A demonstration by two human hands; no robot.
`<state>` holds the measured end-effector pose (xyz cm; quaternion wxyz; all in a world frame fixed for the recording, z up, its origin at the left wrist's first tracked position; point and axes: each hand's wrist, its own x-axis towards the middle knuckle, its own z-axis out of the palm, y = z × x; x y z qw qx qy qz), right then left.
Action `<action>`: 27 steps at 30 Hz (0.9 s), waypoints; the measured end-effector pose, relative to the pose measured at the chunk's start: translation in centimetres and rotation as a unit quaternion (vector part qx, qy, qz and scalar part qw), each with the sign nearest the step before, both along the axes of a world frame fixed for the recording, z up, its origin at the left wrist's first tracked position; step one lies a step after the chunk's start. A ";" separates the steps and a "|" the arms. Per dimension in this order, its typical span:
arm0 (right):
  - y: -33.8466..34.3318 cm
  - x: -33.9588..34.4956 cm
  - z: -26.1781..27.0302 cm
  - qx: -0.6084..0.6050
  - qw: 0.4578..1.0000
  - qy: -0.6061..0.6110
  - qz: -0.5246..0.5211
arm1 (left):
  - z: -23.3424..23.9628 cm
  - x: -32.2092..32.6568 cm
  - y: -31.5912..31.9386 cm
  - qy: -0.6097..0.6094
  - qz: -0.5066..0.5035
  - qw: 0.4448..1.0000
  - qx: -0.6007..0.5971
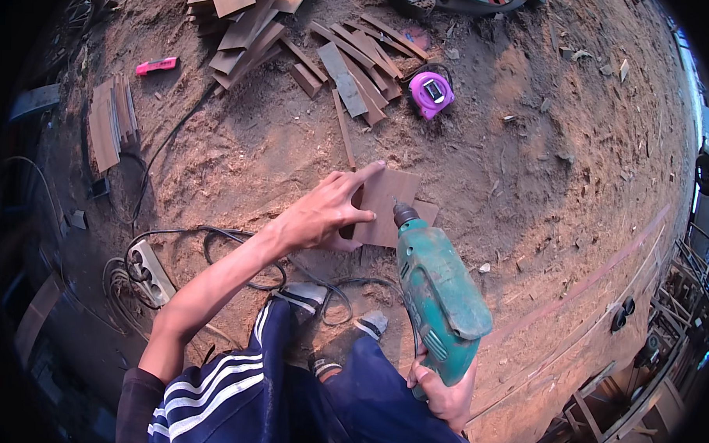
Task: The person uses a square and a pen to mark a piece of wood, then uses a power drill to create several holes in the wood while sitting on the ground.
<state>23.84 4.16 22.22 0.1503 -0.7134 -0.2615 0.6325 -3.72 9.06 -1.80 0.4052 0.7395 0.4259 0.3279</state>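
Observation:
My left hand reaches in from the left and steadies a small flat wooden board by its left side, fingers spread along its edges. Under the board, another wooden piece sticks out to the right. My right hand grips the handle of a worn green corded electric drill. Its chuck and thin bit point at the right part of the board. Whether the bit tip touches the wood I cannot tell.
Sawdust covers the ground. A purple tape measure, loose wooden strips and stacked boards lie ahead. On the left are a pink cutter knife, thin boards, and a white power strip with black cable near my feet.

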 end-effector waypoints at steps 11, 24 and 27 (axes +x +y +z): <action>-0.8 1.5 -1.0 0.004 0.992 0.037 0.123 | 0.7 0.2 0.2 0.029 -0.008 0.999 -0.014; -0.3 0.4 -0.4 0.005 0.997 0.049 0.065 | 0.7 0.1 0.1 0.060 -0.009 0.998 -0.012; -0.5 0.4 -0.5 0.005 0.997 0.050 0.060 | 0.7 0.2 0.2 0.072 -0.010 0.997 -0.014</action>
